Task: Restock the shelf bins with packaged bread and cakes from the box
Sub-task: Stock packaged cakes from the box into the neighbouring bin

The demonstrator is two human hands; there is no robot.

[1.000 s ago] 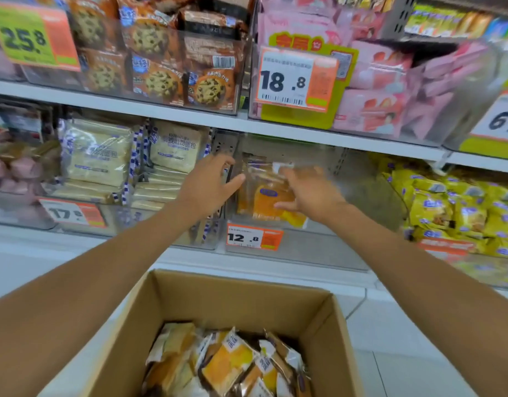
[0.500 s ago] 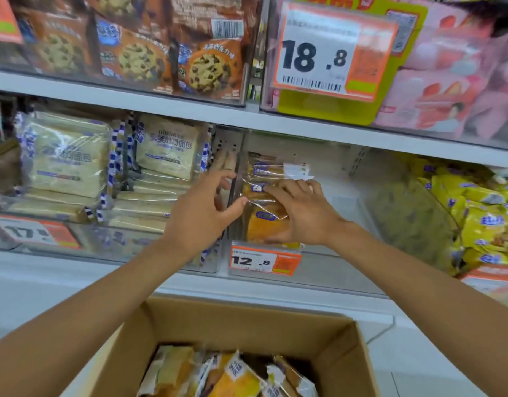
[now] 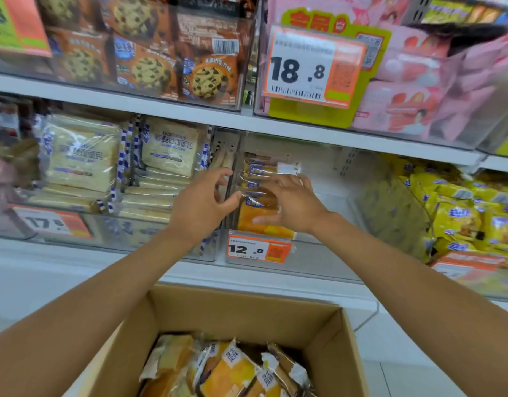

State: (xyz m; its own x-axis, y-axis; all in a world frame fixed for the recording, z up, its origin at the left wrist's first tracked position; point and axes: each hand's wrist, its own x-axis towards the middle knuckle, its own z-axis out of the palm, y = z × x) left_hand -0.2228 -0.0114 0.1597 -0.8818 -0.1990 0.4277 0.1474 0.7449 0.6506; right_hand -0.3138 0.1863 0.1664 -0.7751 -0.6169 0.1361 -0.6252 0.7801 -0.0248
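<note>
At frame center, we are pressing both hands, the left hand [image 3: 202, 209] loosely curled and empty, the right hand [image 3: 288, 206] flat, against stacked cake packs [image 3: 260, 179], squaring them inside the bin [image 3: 318, 253].

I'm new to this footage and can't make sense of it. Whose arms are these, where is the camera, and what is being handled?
The camera sits on a person's head, looking down along both bare arms. They stand at a shop shelf. The right hand lies flat on a stack of cake packs inside a clear bin with a 12.8 price tag. The left hand is open at the bin's left wall, holding nothing. Below, a cardboard box holds more packs. Bread bags fill the next bin.
</note>
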